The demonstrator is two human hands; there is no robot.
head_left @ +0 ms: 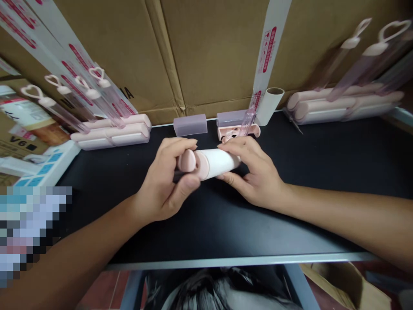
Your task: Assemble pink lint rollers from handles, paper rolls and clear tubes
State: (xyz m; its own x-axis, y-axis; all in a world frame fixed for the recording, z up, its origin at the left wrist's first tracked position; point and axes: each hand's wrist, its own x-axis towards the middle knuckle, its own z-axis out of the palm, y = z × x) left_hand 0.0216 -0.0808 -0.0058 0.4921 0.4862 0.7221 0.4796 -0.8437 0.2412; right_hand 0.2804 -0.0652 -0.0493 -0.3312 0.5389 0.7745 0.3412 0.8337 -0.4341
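Above the middle of the black table, both hands hold a lint roller (222,163) with a white cylindrical roll and pale pink end parts. My left hand (166,178) is closed around its left end, the thumb below and the fingers above the round pink pieces. My right hand (254,170) grips the white roll near its right end, thumb beneath and fingers on top, so that end is partly hidden. Just behind my right fingers lies a pink curved holder (238,130) with a clear purple handle (248,121) rising beside it.
Two purple covers (190,125) lie along the back edge. A hollow white roll (270,106) leans by the cardboard wall (213,56). Finished-looking pink rollers with heart-topped handles stand at left (111,133) and right (348,103). A bottle (30,114) stands far left.
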